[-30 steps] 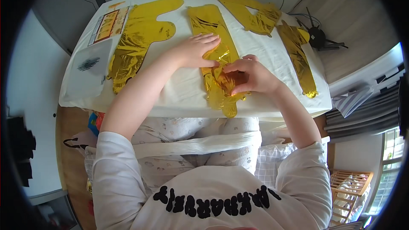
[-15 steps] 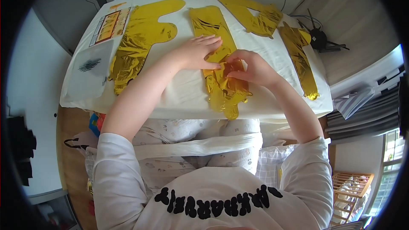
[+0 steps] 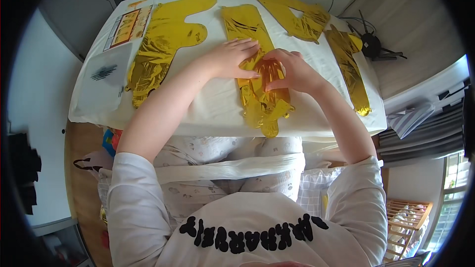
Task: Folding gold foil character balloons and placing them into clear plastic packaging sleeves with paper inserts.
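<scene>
1. At 9 o'clock from the centre strip (item 4) lies a translucent, flat plastic bag (image 3: 101, 96) with dark strokes. Beside it, toward 10 o'clock, is a rectangular orange-and-white printed card (image 3: 129, 27). Both rest on a table covered in white cloth (image 3: 208, 101).
2. Between 9 and 10 o'clock, nearer the strip, a large, flat gold foil shape (image 3: 161, 32) spreads out, its two rounded lobes directed toward 3 o'clock.
3. The left hand (image 3: 232, 59), bare and palm down, rests on the strip. Its fingers extend toward 2 o'clock; the thumb stands apart from them.
4. The long, wrinkled gold foil strip (image 3: 245, 19) occupies the middle of the table, running from 12 o'clock to the near edge at 6 o'clock. Its lower part is creased and layered, with an orange sheen.
5. The right hand (image 3: 299, 73) reaches in from 4 o'clock. Thumb and fingertips stand apart, curved over the orange-sheened part; whether they pinch any foil cannot be told.
6. Between 1 and 2 o'clock lies an angular gold foil shape (image 3: 309, 24).
7. At 3 o'clock lies a narrow gold foil shape (image 3: 351, 76); just beyond it sits a black device with rod-shaped antennas (image 3: 372, 45).
</scene>
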`<state>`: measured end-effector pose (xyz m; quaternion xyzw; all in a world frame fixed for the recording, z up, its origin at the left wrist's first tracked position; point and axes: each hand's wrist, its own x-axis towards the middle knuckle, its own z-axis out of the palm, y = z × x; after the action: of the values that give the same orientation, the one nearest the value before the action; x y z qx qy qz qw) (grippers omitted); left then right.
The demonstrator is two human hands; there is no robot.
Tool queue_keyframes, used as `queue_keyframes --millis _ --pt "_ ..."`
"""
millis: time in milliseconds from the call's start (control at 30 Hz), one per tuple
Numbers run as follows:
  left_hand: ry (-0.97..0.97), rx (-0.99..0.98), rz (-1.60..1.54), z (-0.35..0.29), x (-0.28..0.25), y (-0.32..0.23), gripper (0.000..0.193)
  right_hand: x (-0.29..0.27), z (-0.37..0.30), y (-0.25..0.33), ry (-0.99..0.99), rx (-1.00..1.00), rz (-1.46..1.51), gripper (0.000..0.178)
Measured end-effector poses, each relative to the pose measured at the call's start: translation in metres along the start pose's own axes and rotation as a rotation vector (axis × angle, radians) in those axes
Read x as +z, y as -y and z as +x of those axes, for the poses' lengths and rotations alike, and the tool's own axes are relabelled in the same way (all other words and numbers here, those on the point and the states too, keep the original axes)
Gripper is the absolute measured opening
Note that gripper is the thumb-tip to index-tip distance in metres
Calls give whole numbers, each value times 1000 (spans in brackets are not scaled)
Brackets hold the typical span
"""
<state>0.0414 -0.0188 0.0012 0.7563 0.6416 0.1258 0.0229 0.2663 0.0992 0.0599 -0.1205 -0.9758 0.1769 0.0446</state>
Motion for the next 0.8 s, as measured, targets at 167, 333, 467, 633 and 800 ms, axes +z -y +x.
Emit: queue_keyframes --millis 167,333,467,633,800 --pt "2 0 4 0 0 0 99 1 1 -6 38 -55 -29 77" --pt "-4 -2 -2 0 0 0 99 0 -1 -6 67 -67 -57 88" --pt "-12 -4 -8 -1 -1 -1 99 -4 -4 1 115 -99 -113 105" --pt "21 -22 3 -1 -4 -3 100 4 -11 5 -62 -258 -137 100" --pt "3 -13 -4 -3 -3 -3 91 17 -24 31 -110 -480 -108 59"
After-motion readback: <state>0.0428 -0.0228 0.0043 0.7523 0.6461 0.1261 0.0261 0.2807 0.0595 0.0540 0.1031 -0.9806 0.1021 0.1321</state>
